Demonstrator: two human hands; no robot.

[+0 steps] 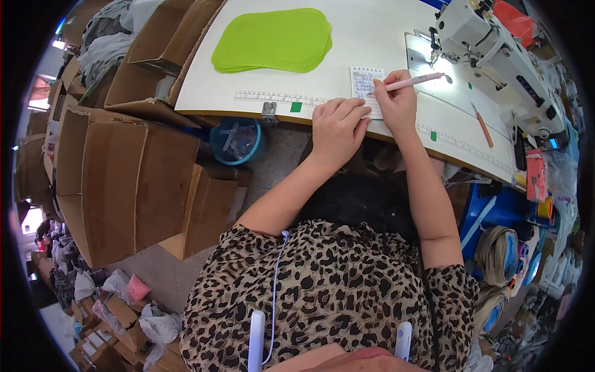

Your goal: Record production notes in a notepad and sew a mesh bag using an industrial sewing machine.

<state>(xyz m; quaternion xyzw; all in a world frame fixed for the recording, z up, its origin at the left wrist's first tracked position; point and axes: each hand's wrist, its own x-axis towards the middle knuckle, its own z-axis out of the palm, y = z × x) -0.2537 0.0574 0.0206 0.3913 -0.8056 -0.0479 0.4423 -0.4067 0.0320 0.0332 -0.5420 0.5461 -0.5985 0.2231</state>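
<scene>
A pink-and-white pen (419, 80) is gripped in my right hand (397, 106), its tip down at a small spiral notepad (361, 79) with handwriting on it. My left hand (338, 128) lies on the table's front edge, fingers stretched out and their tips touching the notepad's lower left side. The two hands partly cover the lower page. Farther left on the white table (372, 28) is a flat stack of bright green rounded sheets (273, 40), apart from both hands.
A sewing machine (496, 56) with its lamp lit stands at the right. An orange-handled tool (483, 126) lies before it. A metal clip (269, 113) grips the table's front edge. Cardboard boxes (136, 180) crowd the left, beside a blue bin (238, 158).
</scene>
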